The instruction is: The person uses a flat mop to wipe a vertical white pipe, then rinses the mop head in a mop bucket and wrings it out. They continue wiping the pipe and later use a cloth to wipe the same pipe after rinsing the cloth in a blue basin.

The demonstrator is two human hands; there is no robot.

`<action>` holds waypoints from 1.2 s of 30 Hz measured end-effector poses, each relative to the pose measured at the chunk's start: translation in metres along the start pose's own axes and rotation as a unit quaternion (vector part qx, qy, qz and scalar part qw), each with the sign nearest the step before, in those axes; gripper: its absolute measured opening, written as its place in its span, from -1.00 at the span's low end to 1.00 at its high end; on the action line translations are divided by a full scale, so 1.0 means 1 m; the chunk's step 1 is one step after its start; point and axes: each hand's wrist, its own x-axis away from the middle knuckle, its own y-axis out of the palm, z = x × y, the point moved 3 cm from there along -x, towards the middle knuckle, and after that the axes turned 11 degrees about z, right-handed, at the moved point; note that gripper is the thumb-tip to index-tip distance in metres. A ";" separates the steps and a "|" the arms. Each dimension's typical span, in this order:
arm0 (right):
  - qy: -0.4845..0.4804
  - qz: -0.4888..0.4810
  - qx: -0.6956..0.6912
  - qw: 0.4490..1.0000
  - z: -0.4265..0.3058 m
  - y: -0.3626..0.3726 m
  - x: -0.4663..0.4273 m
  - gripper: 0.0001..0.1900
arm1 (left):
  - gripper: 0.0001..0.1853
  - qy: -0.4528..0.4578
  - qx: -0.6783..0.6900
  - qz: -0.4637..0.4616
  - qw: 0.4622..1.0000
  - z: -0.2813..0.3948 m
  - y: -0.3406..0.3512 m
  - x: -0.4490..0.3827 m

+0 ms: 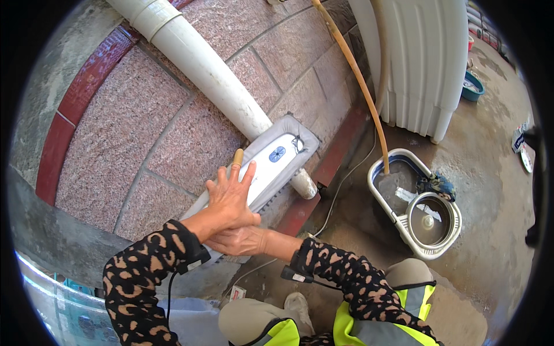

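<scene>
A long white board with a blue oval emblem lies under a grey fabric cover that wraps around its rim, its far end resting by a white drain pipe. Over the board's near part my left hand is spread, fingers apart, a tan finger cot on one fingertip. Just below it, near the cover's edge, is my right hand, its fingers partly hidden beneath my left wrist; whether it grips the fabric cannot be told.
A white mop bucket of murky water stands at the right, with an orange-brown hose running into it and a dark wet cloth on its rim. A thin cable crosses the floor. A large white ribbed container stands behind.
</scene>
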 end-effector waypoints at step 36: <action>0.496 -0.225 0.172 0.821 0.092 -0.070 0.219 0.09 | -0.18 0.403 -0.427 0.050 0.808 0.094 0.071 -0.095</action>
